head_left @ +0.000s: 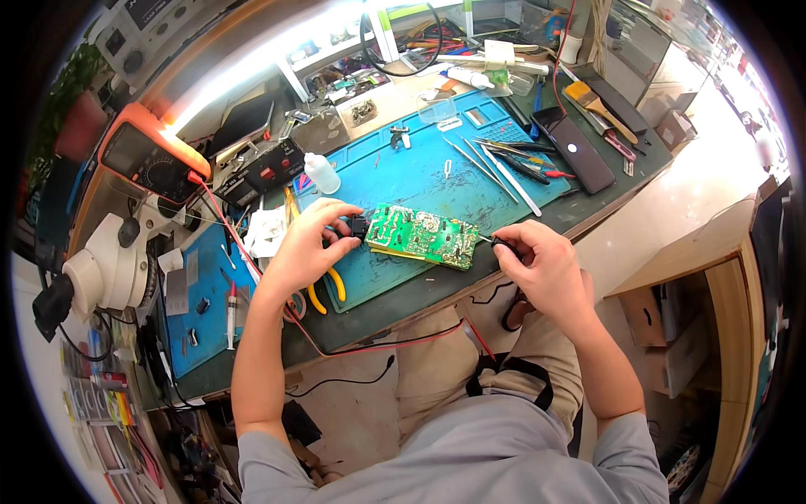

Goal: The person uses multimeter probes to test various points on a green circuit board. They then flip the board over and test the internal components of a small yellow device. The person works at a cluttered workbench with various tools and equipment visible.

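Note:
A green circuit board (424, 236), solder side up with a yellow layer beneath, is tilted over the near part of the blue work mat (378, 178). My left hand (317, 239) pinches a black block (359, 227) at the board's left end. At the right end, my right hand (537, 259) is closed on a slim black piece (504, 244) with a thin metal tip, which meets or nearly meets the board's edge. What this piece is, I cannot make out. Yellow-handled pliers (317, 298) lie partly under my left wrist.
An orange multimeter (155, 155) stands at the left, its red and black leads (382, 343) running along the bench's near edge. Tweezers (495, 176), a phone (575, 149) and a brush (600, 109) lie far right. A white bottle (321, 173) stands behind my left hand.

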A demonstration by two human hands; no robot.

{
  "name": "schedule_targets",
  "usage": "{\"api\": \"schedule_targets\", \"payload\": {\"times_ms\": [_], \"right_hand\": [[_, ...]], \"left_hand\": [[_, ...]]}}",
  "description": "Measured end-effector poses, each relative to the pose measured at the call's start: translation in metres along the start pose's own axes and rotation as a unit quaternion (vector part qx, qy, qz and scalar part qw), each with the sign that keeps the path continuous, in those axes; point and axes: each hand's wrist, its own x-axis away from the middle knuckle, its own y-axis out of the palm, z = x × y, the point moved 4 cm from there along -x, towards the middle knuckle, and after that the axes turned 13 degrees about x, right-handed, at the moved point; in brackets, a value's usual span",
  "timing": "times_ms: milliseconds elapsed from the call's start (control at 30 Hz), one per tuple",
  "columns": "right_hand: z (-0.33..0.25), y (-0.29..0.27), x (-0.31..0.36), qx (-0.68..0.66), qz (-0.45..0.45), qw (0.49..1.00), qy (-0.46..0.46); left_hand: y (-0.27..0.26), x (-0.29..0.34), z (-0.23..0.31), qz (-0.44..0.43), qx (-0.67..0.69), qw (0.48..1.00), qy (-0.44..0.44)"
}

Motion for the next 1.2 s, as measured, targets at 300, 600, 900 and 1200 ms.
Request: {"api": "schedule_targets", "payload": {"times_ms": [300,600,900,1200], "right_hand": [[0.007,-0.007,-0.025,-0.064,-0.179,0.978,0.079],[0.014,0.0,-0.037,-0.081,-0.236,0.965,0.077],[0.011,0.0,-0.05,-0.049,-0.279,0.957,0.063],[-0.002,-0.018,-0.068,-0.113,-0.236,0.962,0.081]], "left_hand": [[-0.003,0.0,-0.007,0.009,0.05,0.998,-0.033],[-0.003,0.0,-0.008,-0.012,0.062,0.998,-0.029],[-0.007,0.002,-0.016,0.012,0.092,0.992,-0.09],[-0.011,-0.002,-0.02,0.038,0.221,0.972,-0.069]]}}
